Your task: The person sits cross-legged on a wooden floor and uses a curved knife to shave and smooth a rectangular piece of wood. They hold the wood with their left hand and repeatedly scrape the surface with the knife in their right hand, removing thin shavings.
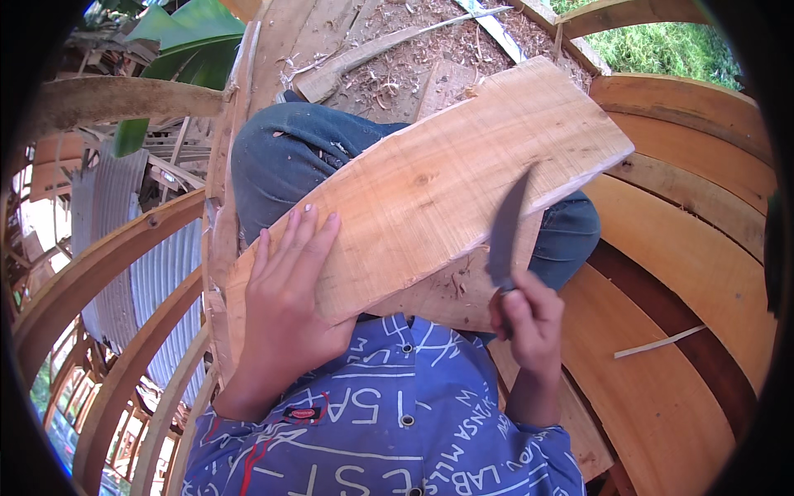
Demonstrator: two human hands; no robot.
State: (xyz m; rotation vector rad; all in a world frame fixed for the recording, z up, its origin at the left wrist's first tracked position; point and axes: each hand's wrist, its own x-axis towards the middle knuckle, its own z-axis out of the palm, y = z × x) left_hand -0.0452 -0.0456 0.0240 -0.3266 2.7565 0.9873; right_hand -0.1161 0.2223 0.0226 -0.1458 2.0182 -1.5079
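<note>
A broad light-brown wooden board lies slanted across my legs, its far end up at the right and its near end at the lower left. My left hand rests flat on the board's near end, fingers stretched out and slightly apart, thumb toward the near edge. In my right hand is the handle of a knife with a dark, curved blade. The blade points up and away, over or beside the board's right edge; whether it touches the wood I cannot tell. My fingers hide most of the handle.
Blue trousers show under the board. Wood shavings and a rough stick lie ahead. Curved planks rise at the right, with a thin strip on them. Curved wooden ribs and corrugated sheets are at the left.
</note>
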